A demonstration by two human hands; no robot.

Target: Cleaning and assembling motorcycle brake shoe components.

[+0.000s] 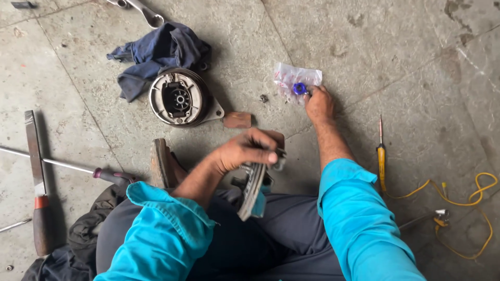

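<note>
My left hand [245,151] is closed around a curved grey brake shoe [252,188], held over my lap. Stretched out to the floor ahead, my right hand [319,102] has its fingertips on a small blue cap [299,88] that lies on a clear plastic bag [297,79]. A round metal brake drum plate [179,98] with shoes inside lies on the concrete to the left, apart from both hands.
A dark blue rag [156,52] sits behind the drum plate. A flat file with red handle [36,182] and a long screwdriver [67,167] lie at left. A yellow screwdriver [382,156] and yellow wire [469,208] lie at right. A wrench [140,10] lies at top.
</note>
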